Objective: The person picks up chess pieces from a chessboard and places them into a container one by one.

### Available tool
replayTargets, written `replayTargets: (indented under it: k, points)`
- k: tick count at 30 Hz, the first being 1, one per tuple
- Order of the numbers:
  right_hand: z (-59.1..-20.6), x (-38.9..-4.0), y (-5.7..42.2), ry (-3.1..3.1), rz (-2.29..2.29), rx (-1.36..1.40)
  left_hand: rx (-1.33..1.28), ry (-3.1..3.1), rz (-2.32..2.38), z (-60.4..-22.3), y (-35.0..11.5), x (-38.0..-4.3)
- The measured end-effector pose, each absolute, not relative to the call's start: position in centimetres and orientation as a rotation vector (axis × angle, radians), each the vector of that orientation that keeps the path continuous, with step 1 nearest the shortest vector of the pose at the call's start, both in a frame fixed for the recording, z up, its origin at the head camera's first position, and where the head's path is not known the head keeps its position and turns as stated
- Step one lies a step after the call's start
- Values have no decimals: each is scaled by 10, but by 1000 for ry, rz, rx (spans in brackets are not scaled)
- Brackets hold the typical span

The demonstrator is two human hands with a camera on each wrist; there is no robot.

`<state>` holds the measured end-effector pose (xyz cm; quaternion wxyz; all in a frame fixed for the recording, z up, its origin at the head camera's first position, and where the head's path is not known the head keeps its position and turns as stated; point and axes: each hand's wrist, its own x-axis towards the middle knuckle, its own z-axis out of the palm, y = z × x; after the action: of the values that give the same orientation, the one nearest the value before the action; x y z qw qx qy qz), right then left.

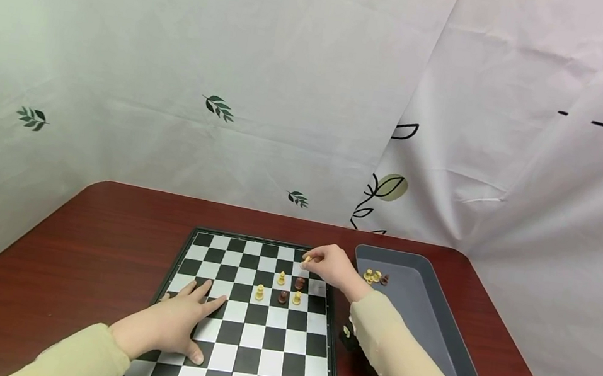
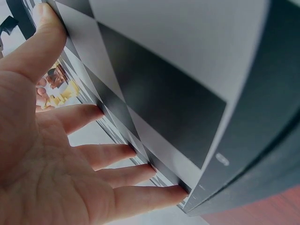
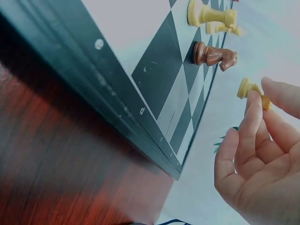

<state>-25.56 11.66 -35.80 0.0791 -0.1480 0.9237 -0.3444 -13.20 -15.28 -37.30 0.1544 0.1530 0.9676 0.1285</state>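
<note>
A black-and-white chessboard [image 1: 252, 338] lies on the table, and my left hand [image 1: 175, 322] rests on its left side with the fingers spread. Over the far right corner, my right hand [image 1: 330, 264] pinches a yellow chess piece [image 3: 244, 88] between thumb and fingers. In the right wrist view that piece is held above the board, its upper part mostly covered by the fingertips. Near it on the board stand a brown knight [image 3: 214, 55] and a yellow rook [image 3: 211, 16]. Other yellow pieces [image 1: 260, 292] and a brown piece [image 1: 282, 297] stand closer to the middle.
Right of the board sits a grey tray [image 1: 421, 318], with a few yellow pieces [image 1: 368, 275] and a brown piece [image 1: 384, 279] at its left side. A dark object [image 1: 348, 340], partly hidden by my right sleeve, lies between board and tray. A white cloth backdrop [image 1: 292, 85] hangs behind the table.
</note>
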Motion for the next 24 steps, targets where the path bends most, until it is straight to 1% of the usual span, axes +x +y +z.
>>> replayTargets:
  k: [7, 19, 24]
  points:
    - [-355, -248, 122, 2746, -1031, -441, 431, 2776, 363, -374, -153, -132]
    - [-352, -237, 134, 2741, -1038, -533, 442, 2788, 357, -372, -152, -131]
    - [-350, -234, 144, 2743, -1048, -516, 438, 2785, 349, -372, -152, -132]
